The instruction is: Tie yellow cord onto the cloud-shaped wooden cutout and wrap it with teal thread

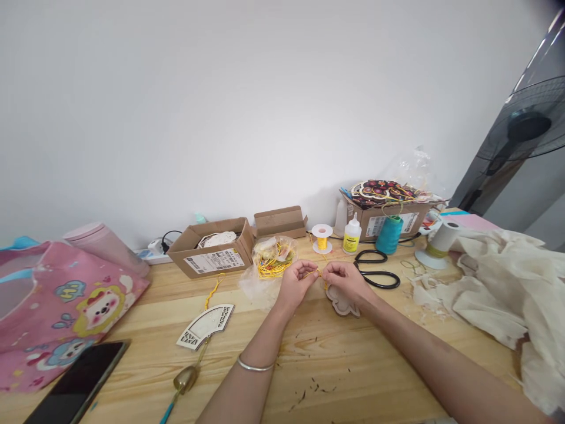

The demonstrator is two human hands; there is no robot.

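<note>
1. Left hand (295, 285) and right hand (346, 284) sit close, low over the worktop (141, 300).
2. Fingers (311, 270) of both hands pinch yellow cord (316, 273). Short span between pinches gives good control.
3. Wooden cutout (342, 305) lies just under the right hand.
4. Tight sides: scissors (377, 270) right, cord bag (272, 259) left, spool (322, 238) beyond. Most room is toward the body.

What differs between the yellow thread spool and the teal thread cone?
The yellow thread spool is smaller than the teal thread cone. The spool has white flanges, while the cone tapers without them. The cone stands in front of a cardboard box; the spool stands apart. Both stand upright with thread.
</note>
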